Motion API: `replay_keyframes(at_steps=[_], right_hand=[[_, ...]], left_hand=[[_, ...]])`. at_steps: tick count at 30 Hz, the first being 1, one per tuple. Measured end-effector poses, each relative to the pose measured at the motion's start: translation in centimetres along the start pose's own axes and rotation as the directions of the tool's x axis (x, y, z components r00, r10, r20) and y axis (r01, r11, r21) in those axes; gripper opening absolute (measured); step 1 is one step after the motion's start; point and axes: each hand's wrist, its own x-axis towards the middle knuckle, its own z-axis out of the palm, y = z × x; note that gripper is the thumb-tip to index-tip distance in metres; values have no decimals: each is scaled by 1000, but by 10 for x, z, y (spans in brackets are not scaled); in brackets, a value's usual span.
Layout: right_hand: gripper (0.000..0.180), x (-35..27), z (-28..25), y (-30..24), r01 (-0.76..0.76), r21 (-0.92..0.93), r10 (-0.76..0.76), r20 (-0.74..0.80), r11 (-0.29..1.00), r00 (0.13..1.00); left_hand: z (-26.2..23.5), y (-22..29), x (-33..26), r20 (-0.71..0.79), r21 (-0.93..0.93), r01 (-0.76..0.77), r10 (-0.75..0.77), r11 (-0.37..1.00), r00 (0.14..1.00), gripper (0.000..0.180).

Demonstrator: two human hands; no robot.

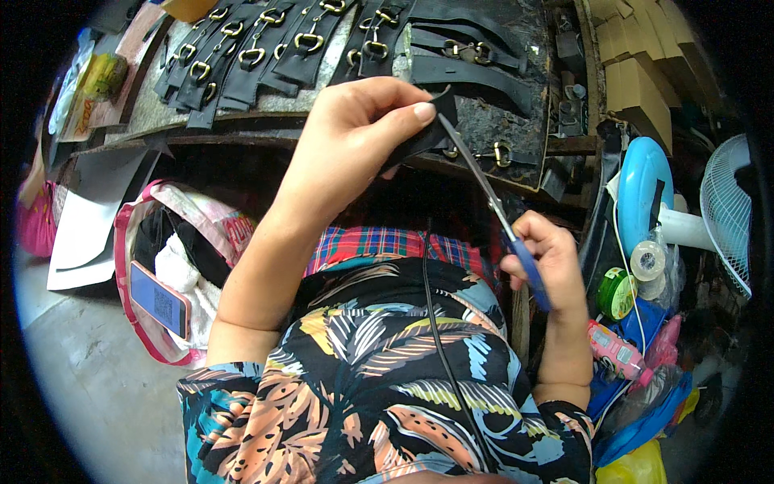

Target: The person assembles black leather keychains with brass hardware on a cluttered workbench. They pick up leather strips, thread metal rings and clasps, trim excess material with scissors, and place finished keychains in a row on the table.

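Observation:
Pinched between the thumb and fingers of my left hand [375, 121] is a small black leather strip [425, 139], raised in front of the bench. My right hand [542, 256] grips a pair of scissors [489, 194] with blue handles. Their blade tips touch or nearly touch the strip's edge beside my left thumb; I cannot tell if they cut into it. Beyond my hands, black leather straps [302, 60] with gold-coloured metal buckles lie in rows on the worktable [278, 105].
Cardboard boxes [641, 93] are stacked at the far right, above a white fan [726, 218] and a blue round object [642, 189]. A pink bottle [617, 351] lies among plastic bags. On the left, a phone [161, 298] rests on an open bag [125, 274]. A dark cable [435, 323] hangs down my front.

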Motion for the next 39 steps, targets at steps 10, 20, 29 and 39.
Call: replay_keyframes(at_steps=[10,20,29,39], right_hand=[[48,48,-2,-23,479,90,-449,-235,873,862],[43,93,-20,-36,281,-484,-501,-416,829,759],[39,97,-39,-46,218,-630,-572,-435,745,695],[36,122,-36,-46,314,-697,-654,-291,645,698]], left_hand=[[22,13,-5,327,334,-240,127,912,936,20],[19,-2,28,303,816,-477,463,325,833,29],[-3,-3,51,217,921,-378,677,98,704,12],[16,-7,76,357,893,-450,588,14,726,5]])
